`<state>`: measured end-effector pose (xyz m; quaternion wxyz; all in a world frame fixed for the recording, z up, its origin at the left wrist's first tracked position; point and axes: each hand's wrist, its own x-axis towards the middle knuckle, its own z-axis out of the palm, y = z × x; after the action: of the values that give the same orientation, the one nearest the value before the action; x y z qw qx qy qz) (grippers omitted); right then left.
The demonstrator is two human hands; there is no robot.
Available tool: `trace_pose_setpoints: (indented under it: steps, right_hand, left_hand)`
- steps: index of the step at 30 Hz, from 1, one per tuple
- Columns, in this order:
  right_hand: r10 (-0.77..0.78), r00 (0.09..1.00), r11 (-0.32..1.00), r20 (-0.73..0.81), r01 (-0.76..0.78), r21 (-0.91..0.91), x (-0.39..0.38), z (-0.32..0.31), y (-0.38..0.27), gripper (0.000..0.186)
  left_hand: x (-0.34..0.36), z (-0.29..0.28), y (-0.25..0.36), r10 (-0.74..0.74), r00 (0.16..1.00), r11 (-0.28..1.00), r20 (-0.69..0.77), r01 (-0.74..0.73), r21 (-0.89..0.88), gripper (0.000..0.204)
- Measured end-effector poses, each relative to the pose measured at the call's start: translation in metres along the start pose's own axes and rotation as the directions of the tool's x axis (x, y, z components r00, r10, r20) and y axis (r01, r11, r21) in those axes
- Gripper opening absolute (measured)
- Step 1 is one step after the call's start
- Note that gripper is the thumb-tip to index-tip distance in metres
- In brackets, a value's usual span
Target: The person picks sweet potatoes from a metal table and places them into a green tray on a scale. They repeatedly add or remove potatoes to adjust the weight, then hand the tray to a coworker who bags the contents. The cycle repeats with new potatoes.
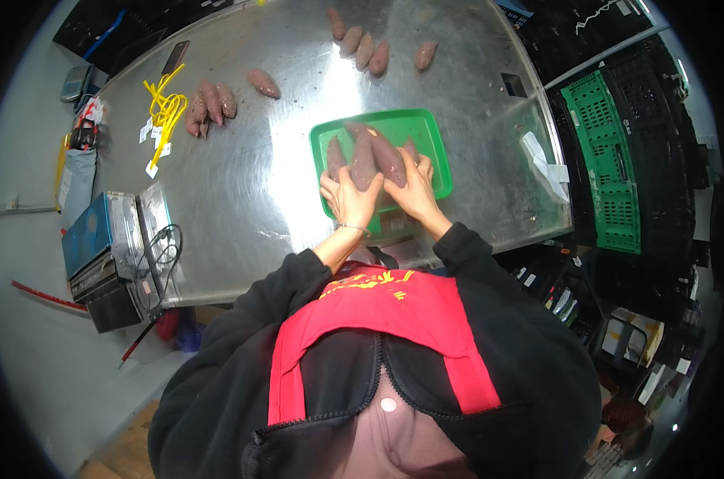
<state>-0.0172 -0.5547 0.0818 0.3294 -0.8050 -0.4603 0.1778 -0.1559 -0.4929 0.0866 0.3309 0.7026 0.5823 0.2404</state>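
left hand (348, 194), right hand (414, 188): fingers closed around purple sweet potatoes (374, 156) | over shallow green plastic tray (434, 148) | loose purple tubers (362, 44) left at 12 and 10 o'clock

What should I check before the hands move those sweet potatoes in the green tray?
1. Left hand on a sweet potato: ok.
2. Right hand on another sweet potato: ok.
3. Tray flat on the table: ok.
4. All tray potatoes inside the rim: ok.
5. Firmness of grip: cannot tell, fingers partly hidden.
6. Loose potatoes and yellow ties away from the tray: ok.
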Motion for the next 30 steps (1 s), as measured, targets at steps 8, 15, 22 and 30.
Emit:
trace_pose_setpoints:
  steps: [8, 15, 22, 30]
  right_hand:
    - [0.043, 0.993, 0.9, 0.108, -0.086, 0.428, 0.01, -0.018, 0.024, 0.054]
    - [-0.14, 0.983, 0.832, 0.117, 0.053, 0.552, 0.029, -0.04, 0.0, 0.068]
    - [-0.311, 0.95, 0.923, -0.008, 0.304, 0.237, 0.05, -0.007, -0.043, 0.064]
    - [-0.362, 0.925, 0.921, -0.116, 0.374, 0.107, 0.041, -0.017, -0.035, 0.043]
  left_hand:
    - [0.006, 0.002, -0.008, -0.067, 0.985, 0.997, 0.16, 0.073, -0.034, 0.079]
    - [0.016, -0.025, -0.034, 0.014, 0.962, 0.648, 0.274, 0.2, -0.735, 0.068]
    - [0.005, -0.033, -0.054, 0.037, 0.935, 0.485, 0.352, 0.292, -0.825, 0.065]
    - [0.012, -0.045, -0.06, 0.087, 0.945, 0.687, 0.315, 0.172, -0.706, 0.058]
